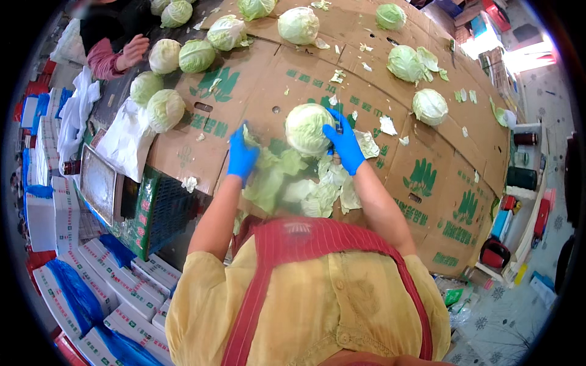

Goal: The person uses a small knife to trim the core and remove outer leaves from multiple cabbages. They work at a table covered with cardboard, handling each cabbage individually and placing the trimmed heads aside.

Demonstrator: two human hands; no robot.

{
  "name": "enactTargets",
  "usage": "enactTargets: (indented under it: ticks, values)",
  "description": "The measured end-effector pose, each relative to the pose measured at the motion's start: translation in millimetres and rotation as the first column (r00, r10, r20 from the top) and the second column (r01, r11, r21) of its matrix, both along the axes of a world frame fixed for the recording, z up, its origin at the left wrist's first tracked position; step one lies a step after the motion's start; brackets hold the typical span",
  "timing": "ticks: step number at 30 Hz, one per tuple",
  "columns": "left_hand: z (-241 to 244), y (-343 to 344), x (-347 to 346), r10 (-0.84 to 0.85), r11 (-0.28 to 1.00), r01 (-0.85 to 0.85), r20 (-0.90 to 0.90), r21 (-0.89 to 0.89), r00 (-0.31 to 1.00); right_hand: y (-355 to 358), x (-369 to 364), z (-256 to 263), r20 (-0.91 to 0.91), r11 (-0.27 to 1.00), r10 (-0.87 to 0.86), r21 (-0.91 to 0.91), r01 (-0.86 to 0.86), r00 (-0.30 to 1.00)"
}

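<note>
A pale green cabbage head (309,129) rests on flattened cardboard (256,91) before me. My right hand (345,142), in a blue glove, grips its right side, with fingers spread over the surface. To the left of the cabbage, my left hand (242,153), gloved in blue too, has a green leaf between thumb and fingers; part of that leaf is hidden or blurred. Loose outer leaves (316,196) lie heaped between my forearms, close to my red apron (311,235). A torn leaf (366,144) lies just right of my right hand.
More cabbages (165,110) stand to the left, and others (430,106) at the back and right. Another person's hand (133,50) is at the upper left. A metal tray (98,185) and stacked white boxes (121,283) are at left; a shelf with containers (522,178) is at right.
</note>
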State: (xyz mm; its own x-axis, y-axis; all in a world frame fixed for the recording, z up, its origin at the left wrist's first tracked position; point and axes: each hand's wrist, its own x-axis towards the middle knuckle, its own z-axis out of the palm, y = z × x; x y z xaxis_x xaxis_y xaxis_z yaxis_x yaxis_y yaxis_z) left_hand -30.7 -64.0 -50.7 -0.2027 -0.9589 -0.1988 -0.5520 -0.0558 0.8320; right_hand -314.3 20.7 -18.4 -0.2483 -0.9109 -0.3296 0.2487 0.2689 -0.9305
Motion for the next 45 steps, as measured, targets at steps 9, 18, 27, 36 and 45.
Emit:
enactTargets:
  ticks: [9,18,27,36,45]
  values:
    - [112,22,-32,-0.282,0.935,0.353,-0.556,0.022,0.782,10,8,-13,0.932,0.902,0.358,-0.330,-0.279,0.057]
    - [98,56,-52,0.400,0.550,0.700,-0.880,0.455,0.257,50,5,99,0.012,0.996,0.084,0.014,-0.084,0.996]
    - [116,50,-35,-0.050,0.624,0.710,-0.890,0.326,0.452,59,7,124,0.230,0.968,0.009,0.241,-0.066,0.973]
    - [79,40,-49,0.682,0.577,0.638,-0.731,0.510,-0.032,87,-26,84,-0.152,0.952,-0.261,0.123,0.280,0.953]
    - [107,-38,-41,0.564,0.788,0.371,-0.818,0.491,-0.115,141,-105,15,-0.134,0.711,-0.694,0.034,0.703,0.708]
